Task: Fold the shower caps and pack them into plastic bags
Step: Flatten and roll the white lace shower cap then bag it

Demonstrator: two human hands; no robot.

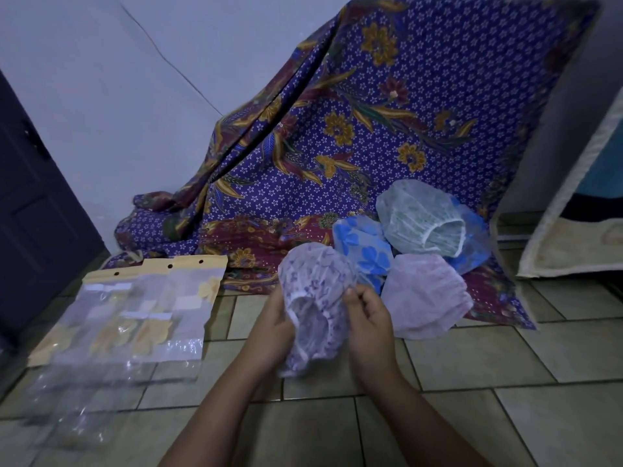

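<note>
A white shower cap with purple print (313, 284) is held up above the tiled floor between both hands, its elastic opening facing me. My left hand (273, 326) grips its left edge and my right hand (365, 318) pinches its right edge. Behind it lie a blue-flowered cap (362, 246), a pale green-white cap (421, 217) and a pink cap (424, 294). Several clear plastic bags with yellow flower headers (141, 308) lie overlapped on the floor at the left.
A purple batik cloth (354, 136) drapes over something against the wall behind the caps. A dark door (37, 214) stands at the left. A leaning mattress-like panel (573, 210) is at the right. Beige floor tiles (472, 358) extend toward me.
</note>
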